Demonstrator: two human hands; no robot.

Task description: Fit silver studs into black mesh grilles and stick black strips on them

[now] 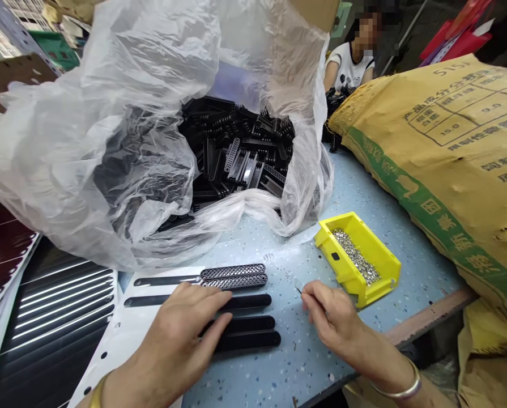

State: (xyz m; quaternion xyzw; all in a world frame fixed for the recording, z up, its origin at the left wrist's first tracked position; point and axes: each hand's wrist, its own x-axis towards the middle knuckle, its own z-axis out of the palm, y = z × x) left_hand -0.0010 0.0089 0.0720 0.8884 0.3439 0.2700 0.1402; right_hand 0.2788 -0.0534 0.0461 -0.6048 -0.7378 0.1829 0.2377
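My left hand (180,334) lies flat with its fingers spread over a row of black plastic strips (247,340), touching them without a visible grip. Two strips with a diamond mesh section (234,276) sit just beyond my fingertips. My right hand (329,314) pinches a tiny dark pin (299,290) between thumb and finger. Close to that hand stands a yellow plastic bin (363,249) holding many small silver metal parts (355,256). Farther back, a clear plastic bag (109,141) spills open around a heap of black moulded parts (236,147).
The speckled pale blue table (304,362) carries all this. A tan woven sack (444,170) with a green stripe lies along the right side. Black striped sheets (53,317) lie at left. A co-worker (349,68) sits beyond the bag.
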